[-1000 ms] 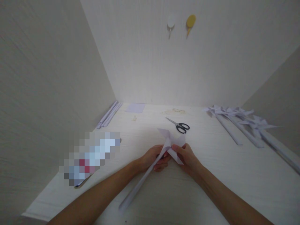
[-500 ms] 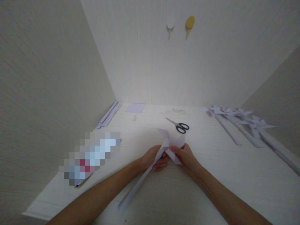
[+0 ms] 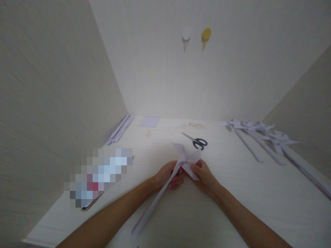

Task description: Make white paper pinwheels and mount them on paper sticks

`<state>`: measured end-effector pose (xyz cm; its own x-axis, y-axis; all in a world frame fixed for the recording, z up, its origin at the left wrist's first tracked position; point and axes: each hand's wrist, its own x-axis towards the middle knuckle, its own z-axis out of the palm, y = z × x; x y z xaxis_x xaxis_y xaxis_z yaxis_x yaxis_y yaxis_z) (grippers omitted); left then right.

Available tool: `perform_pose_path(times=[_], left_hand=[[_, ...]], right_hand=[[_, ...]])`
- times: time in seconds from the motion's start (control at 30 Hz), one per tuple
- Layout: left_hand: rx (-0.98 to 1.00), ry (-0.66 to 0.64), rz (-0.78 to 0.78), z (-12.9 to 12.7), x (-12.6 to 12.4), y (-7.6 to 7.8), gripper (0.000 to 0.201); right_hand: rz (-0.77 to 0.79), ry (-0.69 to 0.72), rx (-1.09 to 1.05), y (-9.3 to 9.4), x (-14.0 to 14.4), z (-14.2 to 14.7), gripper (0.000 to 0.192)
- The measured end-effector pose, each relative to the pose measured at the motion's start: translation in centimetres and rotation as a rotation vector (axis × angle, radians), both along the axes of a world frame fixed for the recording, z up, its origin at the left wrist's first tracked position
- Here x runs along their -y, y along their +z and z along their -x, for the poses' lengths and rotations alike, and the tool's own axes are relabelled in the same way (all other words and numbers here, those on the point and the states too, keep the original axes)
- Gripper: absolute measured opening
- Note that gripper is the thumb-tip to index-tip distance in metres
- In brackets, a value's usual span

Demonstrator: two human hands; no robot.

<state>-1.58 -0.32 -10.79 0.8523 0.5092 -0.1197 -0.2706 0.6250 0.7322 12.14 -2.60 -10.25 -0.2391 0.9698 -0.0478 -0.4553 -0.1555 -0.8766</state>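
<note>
Between my hands is a white paper pinwheel (image 3: 183, 159) with folded blades and a rolled paper stick (image 3: 152, 208) slanting down toward me. My left hand (image 3: 169, 174) is closed behind the blades, near the top of the stick, its fingers curled and partly hidden by the paper. My right hand (image 3: 204, 174) pinches a blade on the right side, thumb on top. Just beyond the pinwheel lies a pair of scissors (image 3: 198, 140) with black handles, blades pointing away to the left.
Several finished paper pinwheels (image 3: 269, 136) lie at the right. Rolled paper sticks (image 3: 120, 131) rest at the back left, beside a square paper sheet (image 3: 149, 122). Small scraps (image 3: 196, 125) are near the back wall. A blurred-out flat object (image 3: 103, 179) lies left of my arm.
My right thumb has shifted from the pinwheel's centre outward onto the right blade, leaving the centre uncovered. My left hand keeps its hold. The view has tilted slightly upward.
</note>
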Motion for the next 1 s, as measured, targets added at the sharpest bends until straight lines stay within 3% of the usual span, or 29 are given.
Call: perform_pose_path(times=[0.5, 0.8, 1.0], left_hand=[[-0.050, 0.055, -0.029, -0.2, 0.3, 0.2, 0.021], [-0.104, 0.090, -0.083, -0.4, 0.8, 1.0, 0.024], [-0.118, 0.106, -0.091, -0.5, 0.8, 0.3, 0.025]], right_hand=[[-0.023, -0.090, 0.150, -0.6, 0.1, 0.2, 0.018], [-0.057, -0.133, 0.124, -1.3, -0.1, 0.0, 0.020], [-0.057, -0.176, 0.237, -1.0, 0.3, 0.4, 0.021]])
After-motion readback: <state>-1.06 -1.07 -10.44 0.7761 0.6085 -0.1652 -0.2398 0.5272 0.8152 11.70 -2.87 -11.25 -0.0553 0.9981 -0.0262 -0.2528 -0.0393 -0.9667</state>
